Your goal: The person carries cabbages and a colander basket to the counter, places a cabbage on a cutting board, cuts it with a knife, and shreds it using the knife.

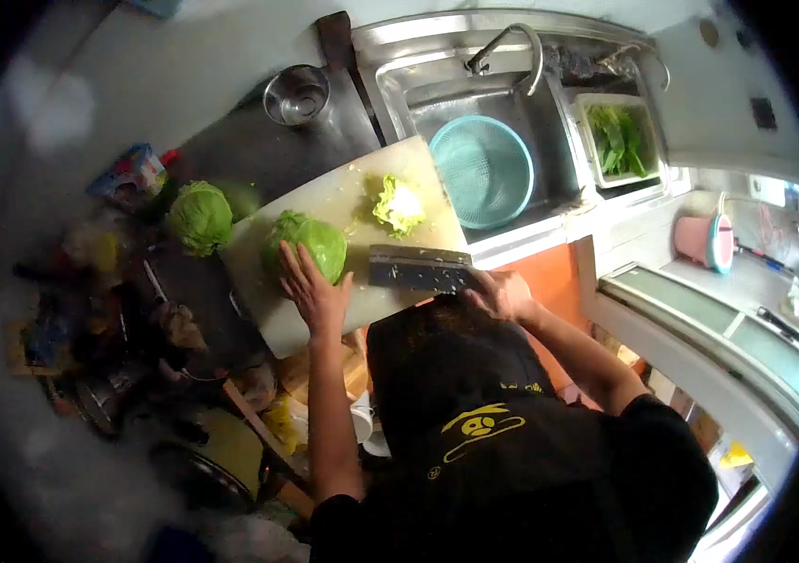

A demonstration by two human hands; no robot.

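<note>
Head view: the left hand [313,293], open with fingers spread, rests on the near side of a green cabbage [322,242] on the cutting board [279,324]. The right hand [501,295] is closed around the handle of a cleaver [418,268] (flecks cling to its blade). A leafy piece [400,206] lies farther right; a second cabbage [200,219] sits left.

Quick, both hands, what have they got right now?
Left hand: open, fingers spread on the cabbage, not gripping it.
Right hand: closed, holding the cleaver.
</note>
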